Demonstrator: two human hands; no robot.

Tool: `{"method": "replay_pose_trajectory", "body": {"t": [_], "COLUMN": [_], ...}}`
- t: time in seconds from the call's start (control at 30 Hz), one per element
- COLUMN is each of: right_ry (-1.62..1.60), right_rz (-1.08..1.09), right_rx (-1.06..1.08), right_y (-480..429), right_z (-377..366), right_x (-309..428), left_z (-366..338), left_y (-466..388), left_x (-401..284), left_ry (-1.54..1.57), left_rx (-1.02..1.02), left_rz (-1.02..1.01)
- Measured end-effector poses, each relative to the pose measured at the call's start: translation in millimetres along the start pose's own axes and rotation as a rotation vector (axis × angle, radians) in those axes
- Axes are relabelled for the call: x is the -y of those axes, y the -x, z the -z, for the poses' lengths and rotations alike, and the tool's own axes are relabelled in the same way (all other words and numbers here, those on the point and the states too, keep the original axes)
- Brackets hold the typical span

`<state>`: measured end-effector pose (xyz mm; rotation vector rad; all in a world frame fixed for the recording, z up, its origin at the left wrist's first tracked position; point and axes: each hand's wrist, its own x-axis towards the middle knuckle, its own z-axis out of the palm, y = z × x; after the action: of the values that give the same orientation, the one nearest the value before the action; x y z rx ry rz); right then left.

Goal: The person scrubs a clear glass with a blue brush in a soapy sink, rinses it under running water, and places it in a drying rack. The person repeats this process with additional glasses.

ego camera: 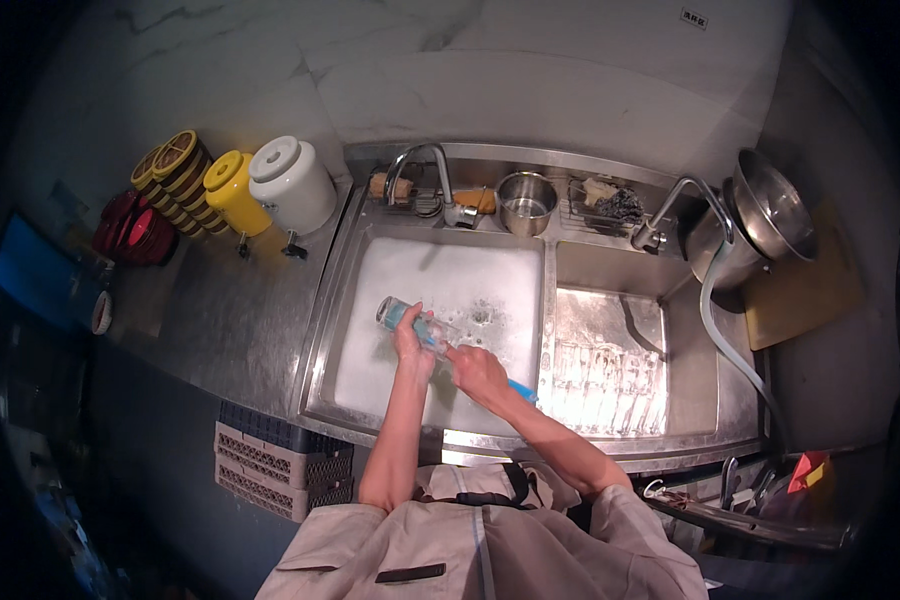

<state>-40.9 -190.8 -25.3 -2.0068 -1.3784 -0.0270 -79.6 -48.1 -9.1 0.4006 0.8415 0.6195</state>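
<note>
My left hand (411, 336) is closed around a clear drinking glass (391, 311), held tilted above the suds-filled left basin (450, 262) of a steel sink. Its base points up and left, its mouth toward my right hand (480, 376). A brush with a blue handle (523, 391) is gripped in my right hand, and its head is inside the glass, where blue shows through the wall. White foam covers most of the water, with a darker bubbly patch just right of the glass. Clear glasses (607, 382) lie in rows in the right basin.
Two faucets (444, 176) (682, 187) stand behind the basins, with a steel pot (526, 204) between them. White (296, 187) and yellow dispensers (236, 195) stand on the left counter. Steel bowls (776, 202) and a hose (709, 307) are at right; crates (270, 465) sit below left.
</note>
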Motion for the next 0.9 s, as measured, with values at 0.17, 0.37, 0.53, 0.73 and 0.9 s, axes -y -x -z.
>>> {"method": "replay_pose_trajectory", "body": {"t": [0.17,0.37,0.53,0.73,0.9], "right_ry": [-0.998,0.105,0.336,0.008,-0.057], "right_rz": [-0.598,0.044,0.003,-0.185,-0.361], "right_rx": [0.366,0.022,-0.018,0.0,-0.034], "right_y": [5,12,-7,12,43], "right_z": [12,70,73,62,69], "right_x": [-21,-33,-39,-40,-63], "left_z": [-5,-26,-44,-30,9], "left_y": [11,-19,-31,-40,-67], "left_x": [16,19,25,7,-22], "left_ry": [0.044,0.049,0.003,0.057,0.231], "left_rx": [0.165,0.191,0.209,0.239,0.047], "left_rz": [-0.091,-0.016,0.079,-0.012,-0.128]}}
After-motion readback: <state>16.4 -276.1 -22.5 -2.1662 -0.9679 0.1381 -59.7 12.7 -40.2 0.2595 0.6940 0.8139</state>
